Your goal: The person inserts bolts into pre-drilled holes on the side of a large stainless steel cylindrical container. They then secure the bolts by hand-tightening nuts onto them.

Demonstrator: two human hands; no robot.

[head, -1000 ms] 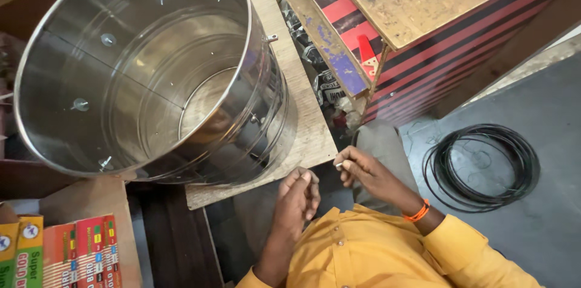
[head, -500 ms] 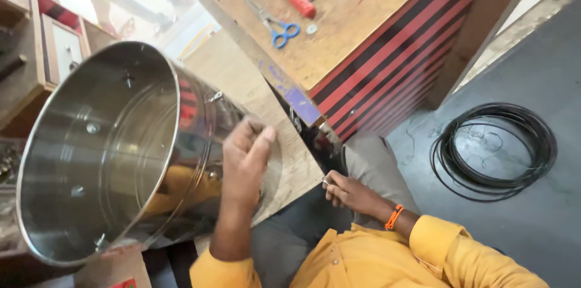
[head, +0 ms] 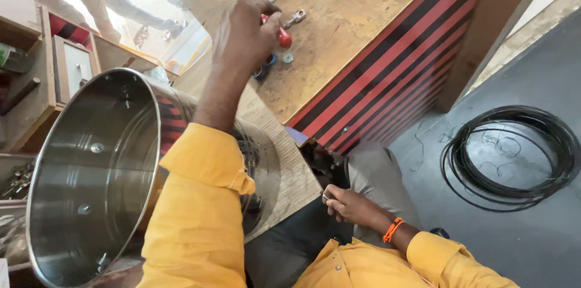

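glossy steel drum (head: 91, 185); matt wooden tabletop (head: 363, 22); tool grip (head: 283, 37) perhaps plastic.

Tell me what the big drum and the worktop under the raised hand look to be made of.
Drum: apparently stainless steel, polished; its wall mirrors the surroundings and shows rivet heads. Worktop: probably plywood or board, matt brown with a scuffed, speckled face; its front is striped red and black. The left hand grips a red-handled tool.

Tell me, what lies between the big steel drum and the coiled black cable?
In the head view, between steel drum and black cable coil: a wooden board, the right hand, grey floor.
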